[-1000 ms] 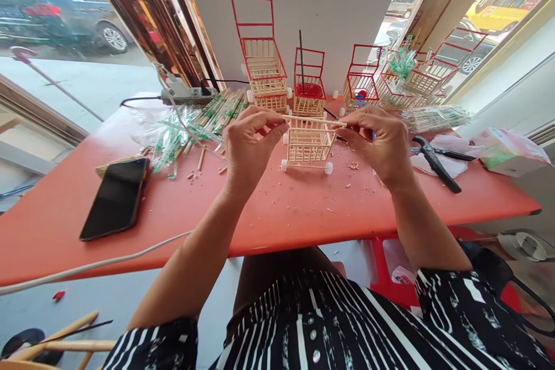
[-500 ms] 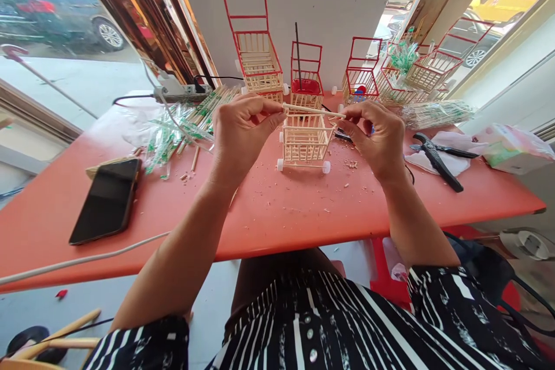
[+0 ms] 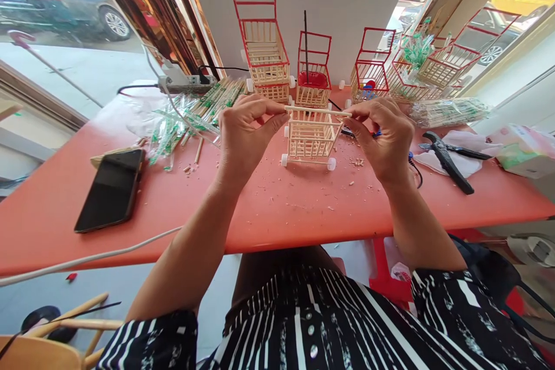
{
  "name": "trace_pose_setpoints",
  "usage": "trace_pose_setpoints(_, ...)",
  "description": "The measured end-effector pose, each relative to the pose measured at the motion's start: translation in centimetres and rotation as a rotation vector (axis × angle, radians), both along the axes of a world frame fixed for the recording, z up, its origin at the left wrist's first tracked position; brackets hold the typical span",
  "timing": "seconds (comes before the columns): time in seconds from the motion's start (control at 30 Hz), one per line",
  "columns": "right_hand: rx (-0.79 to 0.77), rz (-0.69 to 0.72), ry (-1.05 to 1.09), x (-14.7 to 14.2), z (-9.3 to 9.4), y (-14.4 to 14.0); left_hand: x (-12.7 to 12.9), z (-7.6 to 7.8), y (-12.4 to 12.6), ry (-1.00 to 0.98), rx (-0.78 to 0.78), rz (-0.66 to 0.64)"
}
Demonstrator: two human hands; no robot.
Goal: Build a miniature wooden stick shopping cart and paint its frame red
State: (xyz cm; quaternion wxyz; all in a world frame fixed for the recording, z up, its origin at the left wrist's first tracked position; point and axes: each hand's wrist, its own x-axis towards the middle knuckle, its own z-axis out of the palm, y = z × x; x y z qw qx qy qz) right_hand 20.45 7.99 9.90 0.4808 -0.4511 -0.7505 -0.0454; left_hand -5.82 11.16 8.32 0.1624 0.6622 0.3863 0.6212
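Just above the unpainted cart [image 3: 310, 141] on the red table [image 3: 277, 208], a thin stick [image 3: 318, 110] lies crosswise — left hand [image 3: 247, 130] pinching one end, right hand [image 3: 381, 133] the other, both equally near, hands apart, stick level along the cart's top rim.

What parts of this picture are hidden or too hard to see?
- Head view: both ends of the thin pale wooden stick are covered by the fingers of the left hand and right hand.
- The small blue thing sits behind the right hand; what it is cannot be told.
- The white cable is cut off by the left edge.
- The dark screen of the black phone shows nothing readable.
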Motion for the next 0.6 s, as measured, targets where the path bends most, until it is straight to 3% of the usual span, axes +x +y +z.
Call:
trace_pose_setpoints(0.47,0.033,0.052,-0.013,-0.22,0.06,-0.11,-0.05,-0.58,0.19,0.004,-0.003,0.028)
trace_pose_setpoints(0.6,0.003,0.01,-0.042,-0.22,0.12,-0.23,-0.02,-0.74,0.29,0.005,0.005,0.027)
